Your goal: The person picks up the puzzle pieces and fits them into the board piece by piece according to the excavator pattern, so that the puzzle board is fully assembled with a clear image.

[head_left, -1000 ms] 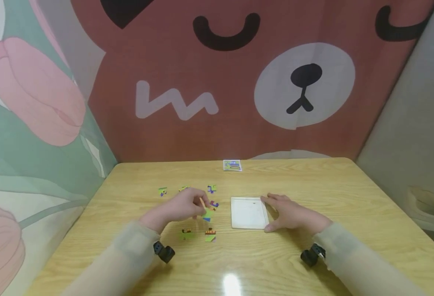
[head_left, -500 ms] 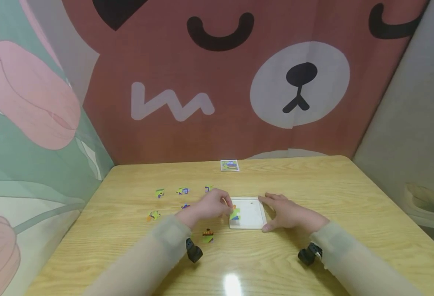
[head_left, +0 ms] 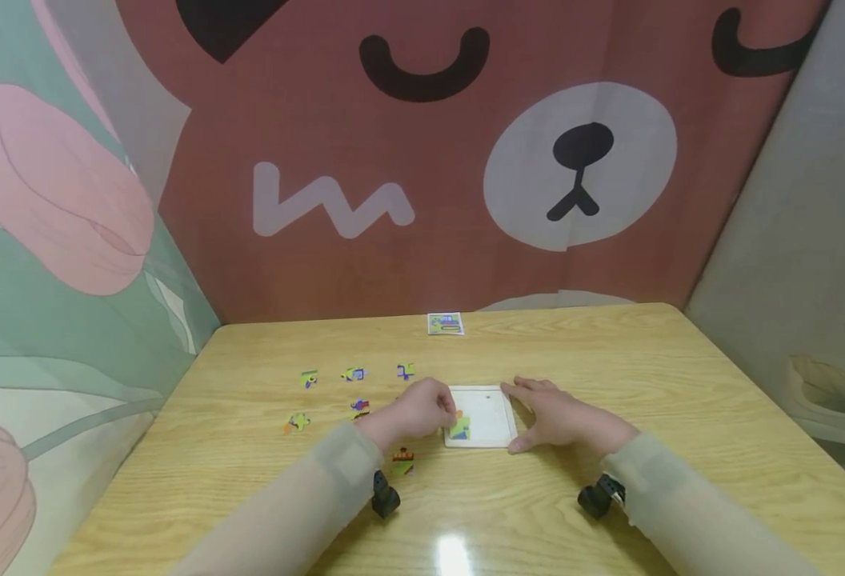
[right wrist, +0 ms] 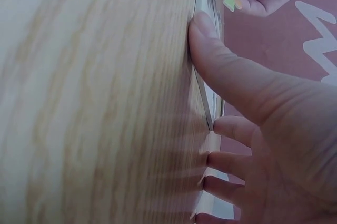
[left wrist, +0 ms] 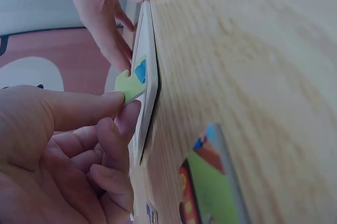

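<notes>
My left hand (head_left: 422,406) pinches a green puzzle piece (head_left: 461,430) with blue and orange parts between thumb and forefinger. In the left wrist view the puzzle piece (left wrist: 129,85) is tilted, its blue corner down at the edge of the white tray (left wrist: 151,76). Seen from the head, it overlaps the near left corner of this square tray (head_left: 490,420). My right hand (head_left: 555,414) rests at the tray's right side, thumb at the near corner and forefinger at the far one. The right wrist view shows its thumb (right wrist: 208,29) pressed to the rim, fingers fairly straight.
Several loose puzzle pieces lie left of the tray, among them a green and orange piece (head_left: 298,422) and a red and green piece (head_left: 404,462). A small picture card (head_left: 445,323) lies at the table's far edge, before the bear-print backdrop (head_left: 322,272).
My left hand has carried the green puzzle piece rightward from among the loose pieces to the tray, then slightly lower at its near left corner. The right hand has stayed at the tray's side.
</notes>
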Motion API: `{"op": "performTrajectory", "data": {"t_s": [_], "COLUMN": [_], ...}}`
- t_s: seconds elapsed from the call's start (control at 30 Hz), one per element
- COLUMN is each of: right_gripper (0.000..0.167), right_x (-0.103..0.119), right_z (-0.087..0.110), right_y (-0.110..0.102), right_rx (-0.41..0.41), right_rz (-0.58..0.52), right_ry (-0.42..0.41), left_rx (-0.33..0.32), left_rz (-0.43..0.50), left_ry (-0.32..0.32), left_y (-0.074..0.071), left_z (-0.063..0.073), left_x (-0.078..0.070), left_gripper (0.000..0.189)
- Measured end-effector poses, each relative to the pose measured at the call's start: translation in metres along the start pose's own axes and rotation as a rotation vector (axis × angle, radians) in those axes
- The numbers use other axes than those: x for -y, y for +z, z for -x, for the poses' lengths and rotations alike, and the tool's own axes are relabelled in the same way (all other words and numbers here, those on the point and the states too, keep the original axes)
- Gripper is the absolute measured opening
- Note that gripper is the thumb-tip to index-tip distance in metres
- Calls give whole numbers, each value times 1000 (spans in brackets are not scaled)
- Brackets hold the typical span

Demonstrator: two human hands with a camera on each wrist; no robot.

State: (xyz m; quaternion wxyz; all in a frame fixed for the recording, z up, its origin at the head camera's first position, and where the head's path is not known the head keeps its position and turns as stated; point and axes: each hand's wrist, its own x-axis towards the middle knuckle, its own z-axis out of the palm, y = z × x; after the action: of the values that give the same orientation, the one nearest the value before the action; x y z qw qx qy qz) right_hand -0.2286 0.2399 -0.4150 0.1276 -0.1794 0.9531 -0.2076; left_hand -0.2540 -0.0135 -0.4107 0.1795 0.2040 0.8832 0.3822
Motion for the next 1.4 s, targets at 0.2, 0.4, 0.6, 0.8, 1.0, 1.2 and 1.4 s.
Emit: {"op": "performTrajectory", "data": {"t_s": [0.2, 0.4, 0.6, 0.8, 1.0, 1.2, 1.4], "right_gripper": [102, 101, 101, 102, 102, 102, 102], "right_x": [-1, -1, -1, 0, 0, -1, -2], "right_z": [-1, -1, 0, 2, 2, 0, -1], "right_y": [0, 0, -1, -2, -1, -1, 1], "right_rx": [6, 10, 17, 19, 19, 18, 24], "right_rz": [4, 9, 11, 9, 10, 12, 18], "right_ry": [20, 16, 17, 19, 19, 33, 37], "left_rx": [8, 8, 18, 27, 40, 34, -15], "left_rz": [-36, -163, -269, -336, -414, -384, -293], "left_ry": [-14, -15, -15, 18, 106, 90, 57], "left_y": [1, 2, 4, 4, 5, 4, -19], "left_z": [-2, -1, 1, 2, 1, 4, 25], "left_x": [0, -2, -6, -11, -8, -4, -5], "left_gripper": [14, 16, 18, 16, 24, 40, 43]}}
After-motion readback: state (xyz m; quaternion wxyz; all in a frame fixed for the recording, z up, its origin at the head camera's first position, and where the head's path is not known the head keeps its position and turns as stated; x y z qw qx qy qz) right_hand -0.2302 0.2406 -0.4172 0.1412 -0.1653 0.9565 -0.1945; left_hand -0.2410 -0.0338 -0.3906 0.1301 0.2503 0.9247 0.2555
